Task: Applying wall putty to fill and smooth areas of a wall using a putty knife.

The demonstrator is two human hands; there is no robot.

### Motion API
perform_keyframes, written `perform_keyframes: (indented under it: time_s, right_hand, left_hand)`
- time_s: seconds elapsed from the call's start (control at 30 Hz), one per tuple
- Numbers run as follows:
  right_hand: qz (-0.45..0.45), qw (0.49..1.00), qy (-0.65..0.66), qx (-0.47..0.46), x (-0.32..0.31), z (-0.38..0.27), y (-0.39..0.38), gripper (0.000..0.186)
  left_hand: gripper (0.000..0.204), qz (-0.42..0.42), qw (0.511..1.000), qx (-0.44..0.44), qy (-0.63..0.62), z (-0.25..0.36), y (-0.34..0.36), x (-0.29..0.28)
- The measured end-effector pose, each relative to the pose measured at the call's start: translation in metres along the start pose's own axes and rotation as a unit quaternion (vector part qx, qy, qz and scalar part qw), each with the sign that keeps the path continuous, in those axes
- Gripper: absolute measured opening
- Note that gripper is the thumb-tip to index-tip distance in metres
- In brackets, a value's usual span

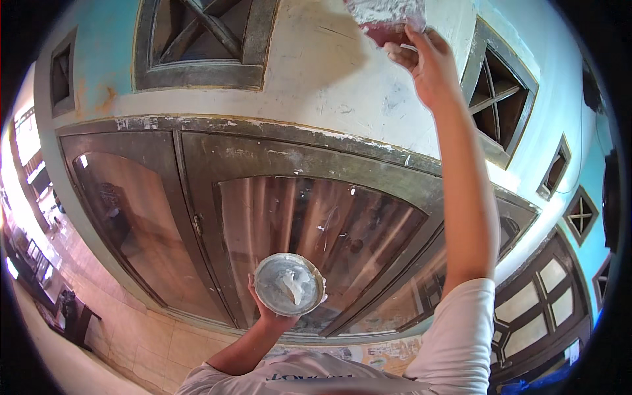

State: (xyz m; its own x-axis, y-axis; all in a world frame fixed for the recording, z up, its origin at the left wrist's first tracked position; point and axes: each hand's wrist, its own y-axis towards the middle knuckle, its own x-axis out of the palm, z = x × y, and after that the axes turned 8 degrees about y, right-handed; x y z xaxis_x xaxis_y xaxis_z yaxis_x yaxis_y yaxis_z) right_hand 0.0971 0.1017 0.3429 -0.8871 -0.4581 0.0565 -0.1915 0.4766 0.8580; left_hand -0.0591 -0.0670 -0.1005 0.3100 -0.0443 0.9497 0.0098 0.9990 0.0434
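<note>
My left hand [271, 317] is wrapped round the side of a round bowl [268, 289], held at chest height in front of the window. A lump of white putty [297, 288] lies in the bowl, and pale residue coats its inside. Raised high at the upper right, my right hand [428, 60] grips a flat reddish putty scraper [388, 31] by its lower edge. White putty is smeared over the scraper's face. The scraper is up against or just off the wall [329, 72] above the window frame; I cannot tell which. Its top is cut off by the picture's edge.
Before me stands a dark wooden window frame [316, 158] with paint-spattered glass and curtains behind it. Crossed-bar vents [204, 33] sit in the wall above. A panelled door [546, 296] is at the right. Tiled floor [151, 342] and furniture [69, 309] show at the lower left.
</note>
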Motion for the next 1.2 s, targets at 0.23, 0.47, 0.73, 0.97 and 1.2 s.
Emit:
perform_keyframes:
  time_s: [0.23,0.47,0.73,0.97,1.2]
  right_hand:
    - [0.111,0.985,0.116,0.054,0.026,0.036,-0.024,0.022]
    - [0.169,0.974,0.115,0.095,0.053,0.072,-0.073,0.019]
    - [0.174,0.979,0.092,0.058,0.051,0.074,-0.055,0.02]
    - [0.171,0.981,0.087,0.027,0.055,0.071,-0.073,0.021]
    - [0.177,0.978,0.075,0.078,0.056,0.081,-0.095,0.022]
  left_hand:
    - [0.082,-0.016,1.0,-0.006,-0.016,-0.004,-0.014,0.011]
    - [0.081,-0.011,1.0,0.01,0.008,0.005,-0.026,0.007]
    - [0.082,-0.032,0.999,-0.008,-0.017,0.022,-0.022,0.002]
    - [0.086,-0.024,0.999,-0.017,-0.022,0.038,-0.019,-0.012]
    - [0.084,-0.024,0.999,-0.02,-0.01,0.045,-0.013,-0.019]
